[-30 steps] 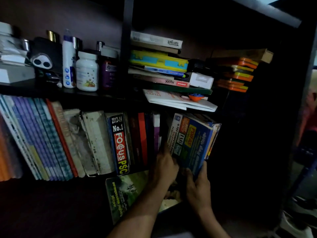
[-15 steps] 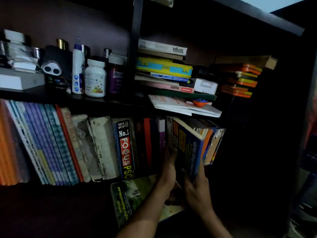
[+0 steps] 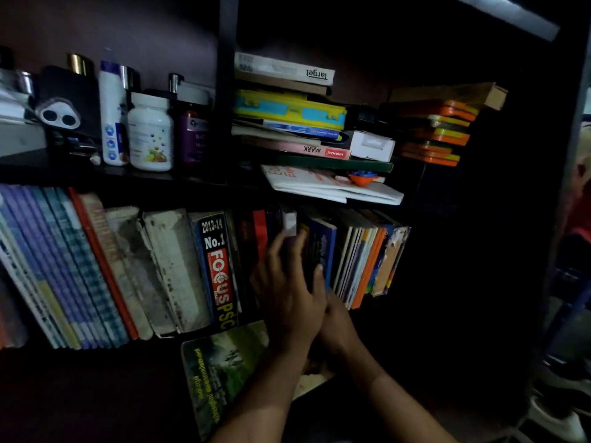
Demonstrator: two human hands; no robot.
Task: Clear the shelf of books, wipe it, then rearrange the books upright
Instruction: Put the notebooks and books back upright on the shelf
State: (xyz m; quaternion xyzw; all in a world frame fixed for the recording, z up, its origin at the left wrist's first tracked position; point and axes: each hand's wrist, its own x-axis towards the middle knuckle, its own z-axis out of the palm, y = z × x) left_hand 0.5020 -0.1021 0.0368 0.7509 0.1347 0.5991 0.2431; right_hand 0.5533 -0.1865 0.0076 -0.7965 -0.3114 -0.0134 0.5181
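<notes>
On the dark lower shelf (image 3: 377, 314) stands a row of upright books. A blue book (image 3: 321, 247) and several thin books (image 3: 361, 263) stand spine-out at the row's right end. My left hand (image 3: 287, 282) lies with spread fingers against the dark red and purple spines (image 3: 260, 231), its thumb on the blue book. My right hand (image 3: 339, 324) sits low at the foot of the blue book, its fingers hidden behind the left hand. A green book (image 3: 220, 375) lies flat below, under my left forearm.
The "Focus PSC" book (image 3: 219, 270), worn white books (image 3: 172, 266) and blue-striped books (image 3: 54, 266) fill the row's left. Above are bottles (image 3: 150, 132), a flat book pile (image 3: 287, 113), white papers (image 3: 329, 187) and orange trays (image 3: 438, 129). Right of the books the compartment is dark.
The blue book and thin books swung from tilted, cover showing, to upright against the row. My left hand slid up onto the spines; my right hand stayed low.
</notes>
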